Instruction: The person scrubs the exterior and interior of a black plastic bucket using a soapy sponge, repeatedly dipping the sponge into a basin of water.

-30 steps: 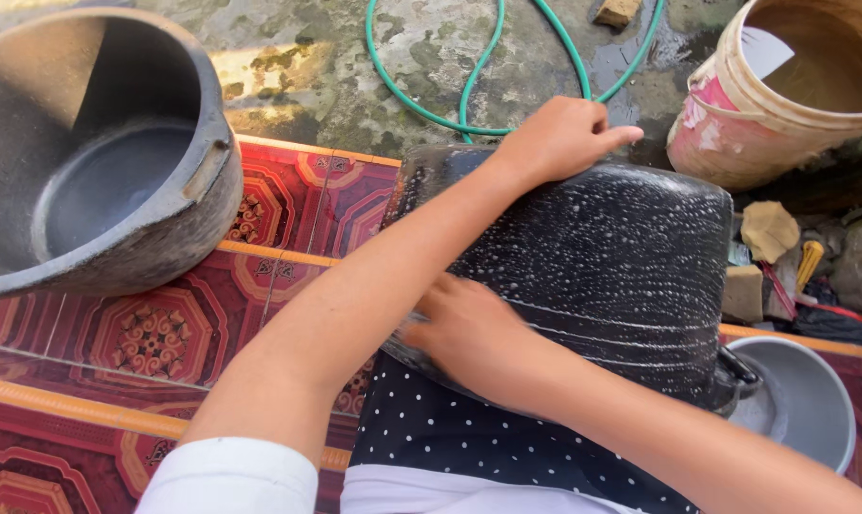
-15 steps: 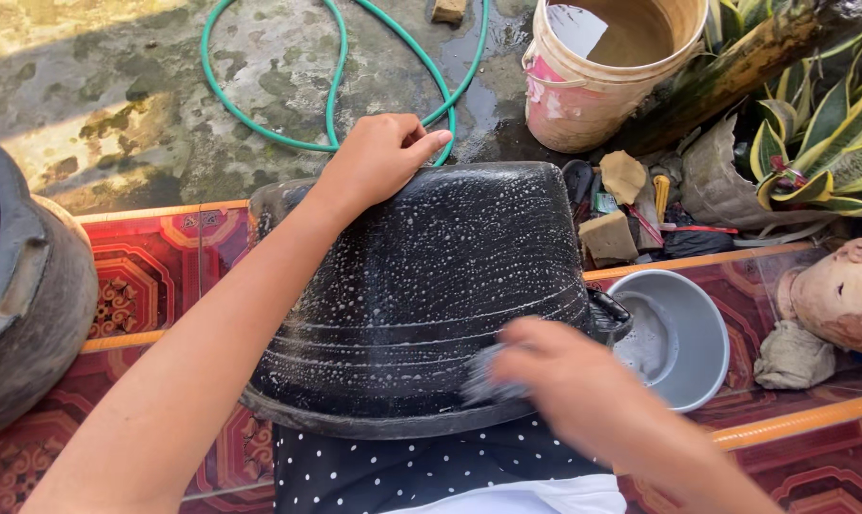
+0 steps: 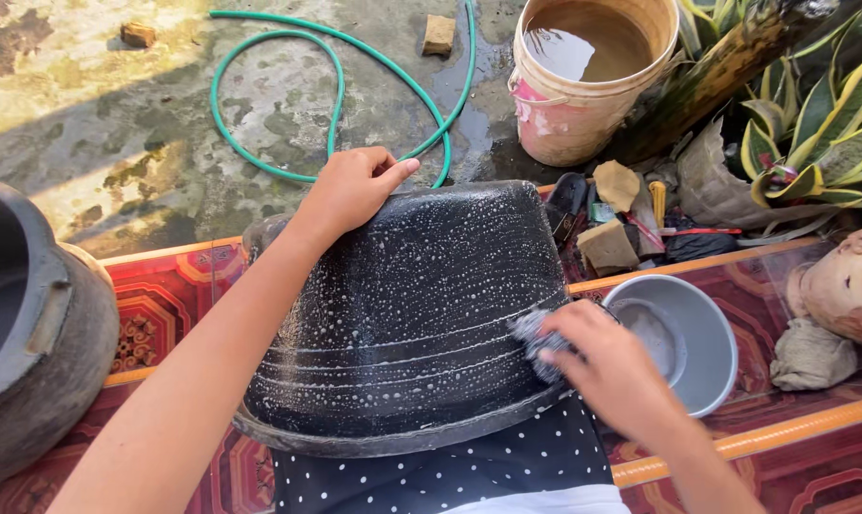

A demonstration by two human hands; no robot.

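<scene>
— So, what is the right hand (image 3: 607,366) doing?

— It is closing its fingers around a grey scouring pad (image 3: 536,335) and pressing it against the side of the big blackened pot (image 3: 412,314), low down near the rim. The pot is lying upturned across the lap, soap foam speckling its wall.

— And the left hand (image 3: 350,190)?

— It is gripping the pot's far upper edge, fingers curled over, thumb stretched along it, steadying the thing.

— Which step would you say this is?

— Scrubbing the outer wall, I judge. Further scrubbing is calling for firm pressure while that far grip is keeping the pot from rolling.

— Anything just beyond the pad?

— A grey bowl (image 3: 707,357) is sitting right beside it, on the patterned mat (image 3: 165,295).
</scene>
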